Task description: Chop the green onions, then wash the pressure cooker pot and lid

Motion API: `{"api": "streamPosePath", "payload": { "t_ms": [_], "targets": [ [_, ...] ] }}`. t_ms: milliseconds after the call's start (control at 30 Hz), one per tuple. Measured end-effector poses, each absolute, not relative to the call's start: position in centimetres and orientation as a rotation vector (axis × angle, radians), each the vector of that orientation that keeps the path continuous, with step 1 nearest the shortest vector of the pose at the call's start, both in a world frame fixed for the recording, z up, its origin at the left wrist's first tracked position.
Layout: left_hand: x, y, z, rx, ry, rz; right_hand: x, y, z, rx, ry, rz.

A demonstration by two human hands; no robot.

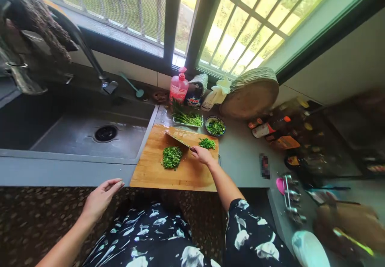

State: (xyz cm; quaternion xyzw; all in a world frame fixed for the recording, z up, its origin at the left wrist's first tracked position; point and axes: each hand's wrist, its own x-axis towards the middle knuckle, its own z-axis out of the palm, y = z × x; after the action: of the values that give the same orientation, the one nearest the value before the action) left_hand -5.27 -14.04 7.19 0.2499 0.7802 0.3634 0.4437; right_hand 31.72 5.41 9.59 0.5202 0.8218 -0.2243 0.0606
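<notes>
A knife [178, 140] is lying across the upper middle of the cutting board [150, 170], near the center of the frame, its blade pointing toward the upper left; whether the blade is touching the wood, I cannot tell. The right hand [202, 154] is gripping the handle, its fingers curling closed around it. Just below the blade, a pile of finely chopped greens [172, 157] is sitting on the board, while a smaller green heap [207, 143] is resting at the board's upper right.

The left hand [104, 194] is hovering at the lower left, off the board and near the counter's front edge. Its fingers are pressing together, with the thumb close against them; whether they are pinching anything, I cannot tell.

Above the board, a tray [188, 124] is holding long green stalks, and just to its right a patterned bowl [217, 135] is holding cut greens. Behind them, a pink pump bottle [178, 89] is standing beside a dark container [194, 96] and a pale bottle [212, 97]. Farther right, a round wooden block [249, 98] is leaning under the window. A sink [75, 138] is filling the left side.
</notes>
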Motion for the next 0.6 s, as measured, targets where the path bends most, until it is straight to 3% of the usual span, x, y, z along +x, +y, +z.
{"api": "streamPosePath", "payload": {
  "t_ms": [200,367,600],
  "targets": [
    [-2.4,-15.6,7.0,0.349,1.883,1.008,33.2,9.3,9.4,1.025,2.658,-0.749],
    [-0.8,-16.5,6.5,0.216,1.853,1.097,34.1,7.4,11.2,1.129,2.759,-0.856],
    [-1.2,-16.4,6.0,0.266,1.813,1.177,33.9,2.3,11.4,1.249,2.135,-1.620]
  ]
}}
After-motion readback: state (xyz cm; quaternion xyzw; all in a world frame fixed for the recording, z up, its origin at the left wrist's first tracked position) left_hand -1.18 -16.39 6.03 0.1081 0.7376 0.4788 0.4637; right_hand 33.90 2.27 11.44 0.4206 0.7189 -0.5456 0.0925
